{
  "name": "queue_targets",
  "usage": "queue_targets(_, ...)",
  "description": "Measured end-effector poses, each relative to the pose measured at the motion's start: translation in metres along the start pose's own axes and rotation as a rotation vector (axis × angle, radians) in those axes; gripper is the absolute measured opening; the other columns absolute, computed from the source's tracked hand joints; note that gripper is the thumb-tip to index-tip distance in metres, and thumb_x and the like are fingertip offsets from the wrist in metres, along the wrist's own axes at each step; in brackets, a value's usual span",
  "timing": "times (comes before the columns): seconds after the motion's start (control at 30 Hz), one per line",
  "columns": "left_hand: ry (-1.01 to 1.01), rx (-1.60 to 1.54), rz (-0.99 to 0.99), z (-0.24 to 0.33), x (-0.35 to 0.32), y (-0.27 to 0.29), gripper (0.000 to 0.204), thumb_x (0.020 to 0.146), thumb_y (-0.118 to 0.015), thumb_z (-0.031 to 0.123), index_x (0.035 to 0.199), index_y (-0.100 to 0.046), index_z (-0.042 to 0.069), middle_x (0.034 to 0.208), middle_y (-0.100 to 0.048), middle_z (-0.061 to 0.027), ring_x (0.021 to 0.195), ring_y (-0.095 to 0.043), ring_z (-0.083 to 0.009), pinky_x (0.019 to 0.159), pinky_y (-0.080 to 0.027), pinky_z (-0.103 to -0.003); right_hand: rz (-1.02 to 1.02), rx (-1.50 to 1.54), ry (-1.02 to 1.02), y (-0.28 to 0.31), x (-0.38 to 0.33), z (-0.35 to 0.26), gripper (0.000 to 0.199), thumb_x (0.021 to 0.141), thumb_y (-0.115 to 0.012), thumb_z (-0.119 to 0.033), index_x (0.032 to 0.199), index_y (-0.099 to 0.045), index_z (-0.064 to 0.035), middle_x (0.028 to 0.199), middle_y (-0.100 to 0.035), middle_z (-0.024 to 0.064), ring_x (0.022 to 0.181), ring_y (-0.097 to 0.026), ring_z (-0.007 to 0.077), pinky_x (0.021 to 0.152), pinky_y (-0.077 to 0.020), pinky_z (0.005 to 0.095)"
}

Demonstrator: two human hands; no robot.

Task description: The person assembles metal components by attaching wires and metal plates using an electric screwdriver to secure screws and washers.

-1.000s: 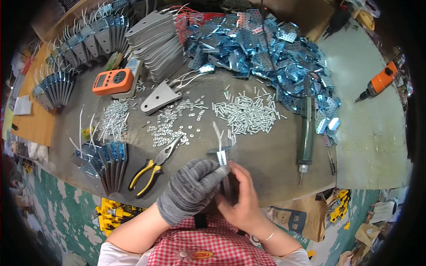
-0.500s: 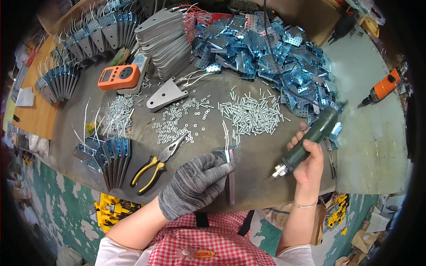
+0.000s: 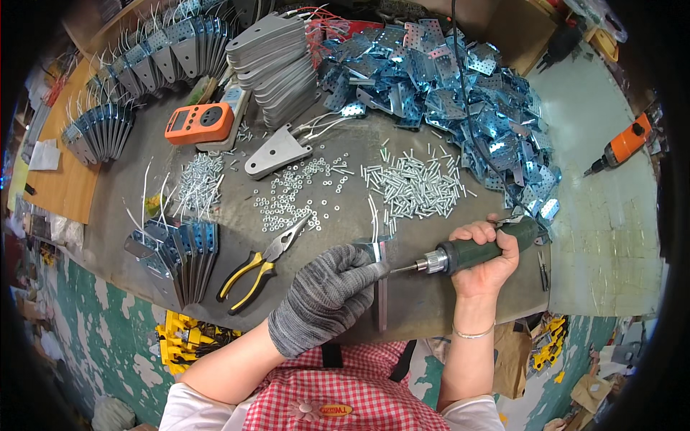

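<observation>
My left hand (image 3: 327, 294), in a grey knit glove, pinches a flat metal plate (image 3: 383, 305) that stands edge-on with two white wires (image 3: 374, 215) rising from its far end. A bluish metal piece shows at that end, partly behind my fingers. My bare right hand (image 3: 485, 269) is wrapped round a dark green electric screwdriver (image 3: 460, 255). Its bit points left and meets the plate beside my left fingertips; the exact contact spot is hidden. Pliers (image 3: 266, 262) with yellow and black handles lie left of the glove. Loose nuts (image 3: 284, 205) and screws (image 3: 417, 187) lie beyond my hands.
A heap of blue perforated brackets (image 3: 460, 93) fills the far right. Stacked grey plates (image 3: 273, 72) and an orange meter (image 3: 199, 123) stand far left of centre. Wired plates (image 3: 176, 258) stand near left. An orange-bodied tool (image 3: 625, 144) lies right; a dark cable hangs over the brackets.
My right hand has swung the screwdriver from a slanted position to nearly level and moved its bit left to the plate. My left hand keeps its hold.
</observation>
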State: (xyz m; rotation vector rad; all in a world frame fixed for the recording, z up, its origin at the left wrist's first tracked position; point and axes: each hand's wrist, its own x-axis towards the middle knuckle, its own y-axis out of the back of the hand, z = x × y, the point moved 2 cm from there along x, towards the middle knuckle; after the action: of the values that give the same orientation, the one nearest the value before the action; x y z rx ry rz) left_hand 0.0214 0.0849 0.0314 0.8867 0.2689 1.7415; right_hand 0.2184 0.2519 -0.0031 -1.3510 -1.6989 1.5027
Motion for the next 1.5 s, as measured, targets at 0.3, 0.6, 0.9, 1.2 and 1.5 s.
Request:
queue_targets(0.3,0.032,-0.009,-0.020,0.002,0.002,0.001,0.038,0.077,-0.073,0.002,0.114,-0.073,0.011,0.089,-0.065,-0.0088,0.082,-0.066,-0.0275,0.070,-0.054,-0.036,0.019,-0.021,0.015,0.002,0.000,0.001,0.027,0.074,-0.064,-0.010,0.101,-0.060,-0.0080,0.075,-0.054,0.0013,0.070,-0.050,0.0168,0.078,-0.0434,0.0375)
queue_targets(0.6,0.019,0.023,-0.066,0.005,0.002,0.002,0.039,0.077,-0.072,0.002,0.114,-0.073,0.012,0.089,-0.065,-0.0092,0.076,-0.063,-0.0276,0.065,-0.052,-0.037,-0.004,0.009,-0.010,0.002,0.001,0.000,0.026,0.074,-0.064,-0.009,0.099,-0.062,-0.0079,0.074,-0.054,0.0014,0.070,-0.050,0.0174,0.077,-0.0437,0.0377)
queue_targets(0.9,-0.097,0.169,-0.187,0.012,0.000,0.002,0.040,0.076,-0.063,0.005,0.115,-0.067,0.000,0.108,-0.064,-0.0178,0.098,-0.062,-0.0364,0.082,-0.054,-0.042,-0.001,0.005,0.002,0.002,0.000,0.005,0.027,0.074,-0.063,-0.011,0.100,-0.062,-0.0092,0.074,-0.053,0.0002,0.069,-0.049,0.0165,0.076,-0.0433,0.0358)
queue_targets(1.2,-0.154,0.275,-0.161,0.015,-0.005,-0.006,0.040,0.080,-0.063,0.007,0.119,-0.064,-0.003,0.103,-0.063,-0.0170,0.091,-0.061,-0.0358,0.078,-0.054,-0.042,-0.046,0.041,0.015,0.010,-0.001,0.007,0.030,0.074,-0.065,-0.013,0.104,-0.062,-0.0099,0.073,-0.051,-0.0014,0.068,-0.048,0.0144,0.075,-0.0433,0.0339)
queue_targets(1.5,0.968,-0.926,0.122,-0.014,0.001,0.009,0.080,0.085,-0.079,0.014,0.145,-0.029,-0.004,0.097,-0.062,-0.0093,0.071,-0.061,-0.0090,0.052,-0.048,-0.021,-0.038,-0.003,-0.060,0.001,-0.007,0.033,0.033,0.076,-0.066,-0.014,0.109,-0.063,-0.0094,0.074,-0.051,-0.0008,0.069,-0.049,0.0147,0.077,-0.0436,0.0359)
